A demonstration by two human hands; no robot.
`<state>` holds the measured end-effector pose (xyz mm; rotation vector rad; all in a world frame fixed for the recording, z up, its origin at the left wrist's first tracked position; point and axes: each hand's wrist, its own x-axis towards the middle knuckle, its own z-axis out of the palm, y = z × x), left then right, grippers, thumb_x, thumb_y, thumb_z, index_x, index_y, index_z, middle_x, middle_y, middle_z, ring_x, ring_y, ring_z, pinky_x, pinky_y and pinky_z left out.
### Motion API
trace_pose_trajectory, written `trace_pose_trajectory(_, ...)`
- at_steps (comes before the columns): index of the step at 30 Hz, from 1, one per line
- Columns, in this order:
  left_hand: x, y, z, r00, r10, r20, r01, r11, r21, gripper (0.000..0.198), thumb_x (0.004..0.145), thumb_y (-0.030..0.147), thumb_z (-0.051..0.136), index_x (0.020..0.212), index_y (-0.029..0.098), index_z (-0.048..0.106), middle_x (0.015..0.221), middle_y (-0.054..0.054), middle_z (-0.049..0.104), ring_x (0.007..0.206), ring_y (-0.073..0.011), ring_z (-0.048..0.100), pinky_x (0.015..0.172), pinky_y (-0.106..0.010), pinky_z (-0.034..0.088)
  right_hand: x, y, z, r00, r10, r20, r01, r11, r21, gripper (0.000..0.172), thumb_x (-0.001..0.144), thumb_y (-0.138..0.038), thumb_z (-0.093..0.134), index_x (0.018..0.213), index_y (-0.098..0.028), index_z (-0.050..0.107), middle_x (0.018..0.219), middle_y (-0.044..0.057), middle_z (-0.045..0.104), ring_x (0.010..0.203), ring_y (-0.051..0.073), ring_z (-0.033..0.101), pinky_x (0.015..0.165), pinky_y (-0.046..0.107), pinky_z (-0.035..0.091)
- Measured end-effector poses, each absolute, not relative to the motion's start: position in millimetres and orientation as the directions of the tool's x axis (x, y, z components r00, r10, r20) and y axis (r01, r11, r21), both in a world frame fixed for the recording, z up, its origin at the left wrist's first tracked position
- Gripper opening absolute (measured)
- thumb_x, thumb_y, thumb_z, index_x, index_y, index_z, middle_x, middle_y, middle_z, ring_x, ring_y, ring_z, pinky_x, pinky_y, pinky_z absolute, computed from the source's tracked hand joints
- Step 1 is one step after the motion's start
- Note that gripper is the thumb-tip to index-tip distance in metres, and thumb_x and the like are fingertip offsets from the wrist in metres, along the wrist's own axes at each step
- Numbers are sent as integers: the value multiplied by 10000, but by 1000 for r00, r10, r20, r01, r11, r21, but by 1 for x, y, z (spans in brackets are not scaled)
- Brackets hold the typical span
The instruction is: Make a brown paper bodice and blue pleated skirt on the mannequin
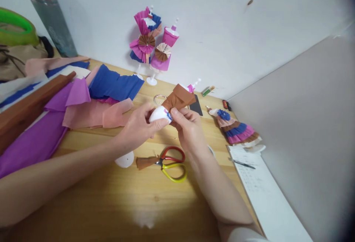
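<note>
My left hand (141, 123) is closed around the white lower end of a miniature dress form (158, 115), which lies tilted in the air above the table. Brown crepe paper (179, 97) wraps its upper part, and a bit of pink and a white knob show at the far end. With thumb and fingers, my right hand (188, 123) pinches the brown paper at the form's waist. Small blue and pink marks show on the white surface between my thumbs. Below my hands, scissors (159, 161) with one red and one yellow handle lie beside a brown paper scrap (145, 162).
Coloured crepe paper (113, 83) is heaped at the left, near a bottle (52, 16). Two dressed miniature forms (145, 44) stand by the wall. Another paper dress (238, 129) lies at the right, above written sheets (266, 186) with a pen (244, 164). A white disc (125, 160) lies left of the scissors.
</note>
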<state>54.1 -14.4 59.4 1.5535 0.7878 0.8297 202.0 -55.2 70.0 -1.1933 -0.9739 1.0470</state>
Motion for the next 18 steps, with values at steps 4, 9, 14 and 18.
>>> trace_pose_trajectory(4, 55, -15, 60, 555, 830, 58, -13, -60, 998, 343, 764, 480, 700, 836, 202, 511, 553, 68, 500, 469, -101, 492, 442, -218, 450, 204, -57, 70, 212, 977, 13, -163, 48, -985, 324, 662, -434, 805, 562, -177, 635, 558, -15, 602, 555, 122, 554, 663, 297, 531)
trace_pose_trajectory(9, 51, -17, 69, 543, 840, 19, 27, -40, 999, 382, 808, 539, 650, 783, 179, 524, 576, 57, 521, 437, -77, 512, 427, -197, 413, 205, -59, 69, 228, 968, 107, -27, 116, -993, 344, 718, -448, 782, 562, -173, 649, 567, -13, 615, 549, 116, 525, 629, 280, 483)
trace_pose_trajectory(14, 50, -18, 73, 519, 855, -12, 4, 12, 1000, 409, 827, 545, 632, 717, 170, 510, 634, 46, 526, 430, -69, 527, 412, -201, 433, 205, -61, 70, 141, 981, 131, 11, 131, -991, 371, 765, -506, 741, 620, -168, 689, 627, 10, 654, 615, 145, 572, 676, 301, 488)
trace_pose_trajectory(18, 51, -19, 68, 555, 832, -4, -26, 22, 999, 436, 857, 564, 613, 704, 174, 493, 521, 50, 510, 397, -75, 510, 405, -188, 410, 206, -61, 68, 168, 973, 156, 43, 151, -988, 367, 789, -485, 726, 602, -173, 677, 612, 2, 649, 598, 138, 568, 663, 289, 478)
